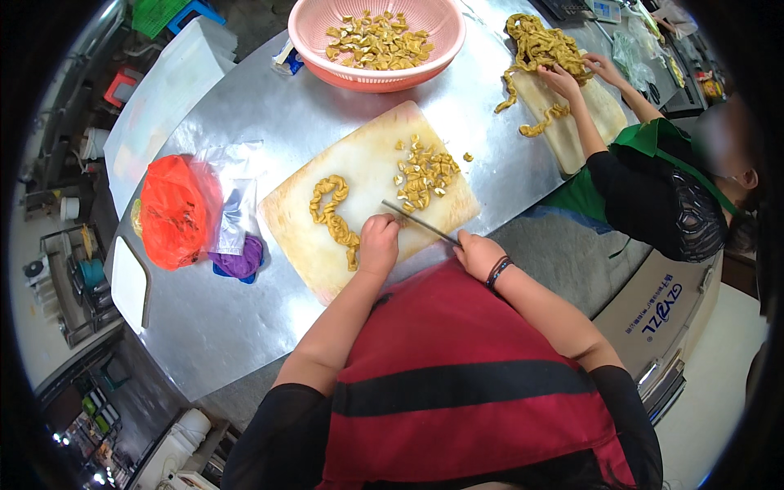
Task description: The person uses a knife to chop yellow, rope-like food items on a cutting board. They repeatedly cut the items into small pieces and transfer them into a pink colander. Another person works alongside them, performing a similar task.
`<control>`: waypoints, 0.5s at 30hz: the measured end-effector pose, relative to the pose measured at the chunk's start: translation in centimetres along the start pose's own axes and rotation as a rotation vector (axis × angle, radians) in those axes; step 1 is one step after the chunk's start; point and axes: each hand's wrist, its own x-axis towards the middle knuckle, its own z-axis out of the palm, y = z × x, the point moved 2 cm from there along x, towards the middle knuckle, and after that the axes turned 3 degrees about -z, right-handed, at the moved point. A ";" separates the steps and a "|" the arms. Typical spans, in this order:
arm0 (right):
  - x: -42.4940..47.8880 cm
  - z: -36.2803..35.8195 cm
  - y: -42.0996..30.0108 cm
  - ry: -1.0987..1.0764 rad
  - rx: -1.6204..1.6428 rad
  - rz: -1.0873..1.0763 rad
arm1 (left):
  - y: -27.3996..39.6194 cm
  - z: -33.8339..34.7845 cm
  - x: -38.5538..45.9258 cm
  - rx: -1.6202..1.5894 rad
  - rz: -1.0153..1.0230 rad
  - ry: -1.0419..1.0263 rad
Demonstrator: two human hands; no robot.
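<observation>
My right hand (481, 254) grips the handle end of a knife (422, 225), seen along its thin edge over the cutting board (367, 153). My left hand (380, 239) is at the board's near edge, its fingertips closed on a small piece that they mostly hide. A twisted, braided length of yellow-brown food (331, 217) lies curled on the board to the left of that hand. Beyond the blade, a loose heap of cut pieces (422, 174) covers the board's right part. One cut piece (468, 157) rests on the metal table just off the board.
A pink plastic colander (376, 76) with cut pieces stands at the far edge. A red plastic bag (174, 214), a purple cloth (239, 260) and a white board (128, 282) lie left. At right, a co-worker handles braided strands (542, 46) over another cutting board (566, 147).
</observation>
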 end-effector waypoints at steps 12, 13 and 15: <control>-3.1 -1.2 -1.0 0.103 -0.034 -0.063 | 1.2 0.6 -0.5 -0.051 -0.100 -0.008; -3.3 -1.0 -0.8 0.114 -0.057 -0.081 | 1.2 0.8 -0.3 -0.048 -0.116 -0.007; -3.5 -0.8 -0.7 0.110 -0.103 -0.090 | 1.2 1.1 -0.1 -0.037 -0.116 0.004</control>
